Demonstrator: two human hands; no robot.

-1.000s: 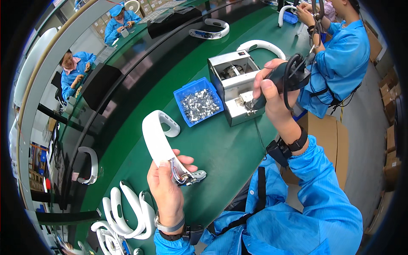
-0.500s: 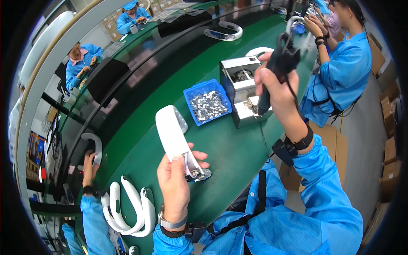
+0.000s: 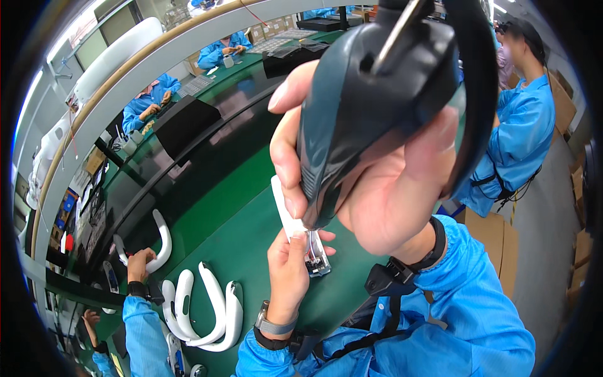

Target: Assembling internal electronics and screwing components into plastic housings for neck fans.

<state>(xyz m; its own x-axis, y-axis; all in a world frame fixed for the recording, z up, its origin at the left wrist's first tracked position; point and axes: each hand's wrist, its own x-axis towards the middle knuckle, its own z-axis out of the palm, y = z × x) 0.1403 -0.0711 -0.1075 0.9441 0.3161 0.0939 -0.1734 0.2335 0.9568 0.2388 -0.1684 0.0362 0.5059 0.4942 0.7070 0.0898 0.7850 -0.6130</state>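
My right hand [image 3: 392,198] is raised close to the camera, its fingers wrapped round a black and dark teal electric screwdriver [image 3: 342,116]. Below it, my left hand [image 3: 287,267] grips a white curved plastic housing [image 3: 284,202] over the green table [image 3: 242,229]. Wires and a small circuit board [image 3: 318,262] show at the housing's open near end. The screwdriver's lower end overlaps the housing in the picture; whether they touch, I cannot tell. My right hand and the screwdriver hide the middle of the bench and part of the housing.
Several white curved housings [image 3: 217,308] lie to the left of my left hand. A co-worker's hand [image 3: 139,264] touches another white housing [image 3: 164,242] farther left. Another person [image 3: 527,125] stands at the right, near a cardboard box [image 3: 493,242]. A black cover [image 3: 185,125] stands across the bench.
My right hand has brought the screwdriver left and much closer to the camera, covering the blue tray of small metal parts and the metal machine. The view has shifted; my left hand keeps its hold.
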